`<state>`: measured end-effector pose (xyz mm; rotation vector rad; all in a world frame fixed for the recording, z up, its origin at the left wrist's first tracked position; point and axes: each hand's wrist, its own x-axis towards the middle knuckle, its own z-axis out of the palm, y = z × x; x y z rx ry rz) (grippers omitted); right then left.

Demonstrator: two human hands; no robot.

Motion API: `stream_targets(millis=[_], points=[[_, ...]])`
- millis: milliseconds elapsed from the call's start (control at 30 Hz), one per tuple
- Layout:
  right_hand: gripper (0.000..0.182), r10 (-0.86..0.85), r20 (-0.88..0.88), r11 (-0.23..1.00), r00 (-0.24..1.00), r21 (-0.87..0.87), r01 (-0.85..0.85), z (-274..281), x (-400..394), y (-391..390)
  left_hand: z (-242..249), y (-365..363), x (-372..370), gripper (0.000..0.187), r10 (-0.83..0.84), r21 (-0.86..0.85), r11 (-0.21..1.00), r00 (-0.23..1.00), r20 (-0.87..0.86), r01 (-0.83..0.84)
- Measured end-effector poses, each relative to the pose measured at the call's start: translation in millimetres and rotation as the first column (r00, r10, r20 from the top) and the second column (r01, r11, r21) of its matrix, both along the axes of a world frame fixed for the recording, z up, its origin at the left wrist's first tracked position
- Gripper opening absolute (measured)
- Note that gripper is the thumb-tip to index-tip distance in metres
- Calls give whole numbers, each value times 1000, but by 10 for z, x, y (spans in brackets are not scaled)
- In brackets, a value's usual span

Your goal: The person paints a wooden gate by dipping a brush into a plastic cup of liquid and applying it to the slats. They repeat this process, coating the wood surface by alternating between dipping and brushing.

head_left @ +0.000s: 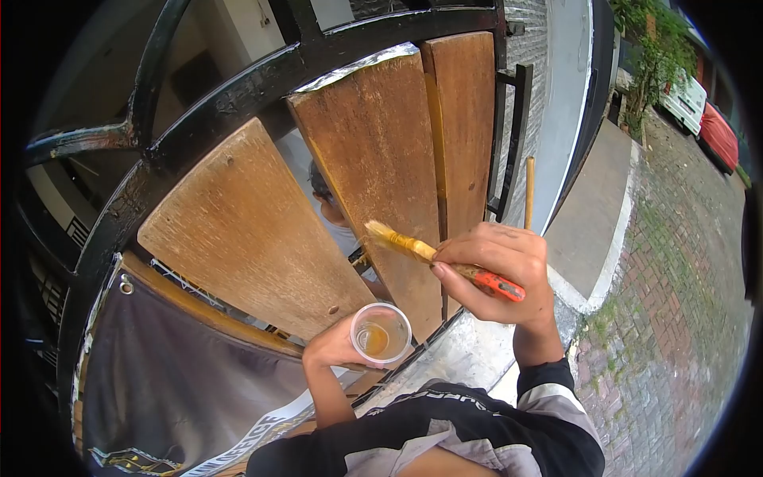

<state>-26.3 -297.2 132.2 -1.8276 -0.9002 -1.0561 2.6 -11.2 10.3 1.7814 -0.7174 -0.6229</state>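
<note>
We have the right hand [499, 274] closed around a paintbrush with an orange-red handle and yellowish bristles [433, 254]; thumb and fingers pinch the handle near the ferrule; bristle tip points up-left and sits against the middle brown wooden slat [373, 159] of the gate, low on the plank. Left hand [338, 346] cups a small clear plastic cup [381, 334] from below and the side; cup upright, a little amber liquid in the bottom; it sits just below the brush, near the lower edge of the slats. Three slats in view: the pale, worn left wooden slat [238, 230]; the darker, glossier middle one; the narrow right wooden slat [465, 119], also dark. All are fixed to a black curved metal gate frame [230, 87]. Through the gap between left and middle slats we see part of another person [334, 215] behind the gate; detail unclear. Grey banner sheet [175, 389] hangs below the slats. To the right: brick-paved road [675, 318]; a red parked vehicle [719, 135] far off.
</note>
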Motion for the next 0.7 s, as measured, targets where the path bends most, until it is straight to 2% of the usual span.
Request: stream_targets(millis=[133,200,333,533,633,700], points=[[8,18,-75,991,997,-128,-28,-53,168,67,9,2,-4,86,-13,13,1000,1000,20,13],[10,-23,40,1000,999,-17,24,-30,274,153,54,-20,-14,85,-22,17,1000,1000,-11,22],[12,-10,82,1000,997,-10,11,-18,348,237,15,-2,-12,83,-25,-26,999,999,39,26],[16,-105,159,994,982,47,99,-85,310,304,57,-15,-19,83,-26,-2,1000,1000,15,26],[20,-121,240,991,963,82,104,-103,310,344,37,-8,-9,83,-29,-9,1000,999,33,29],[24,-134,357,989,925,101,104,-91,304,356,18,-5,-15,83,-26,-14,1000,999,21,26]])
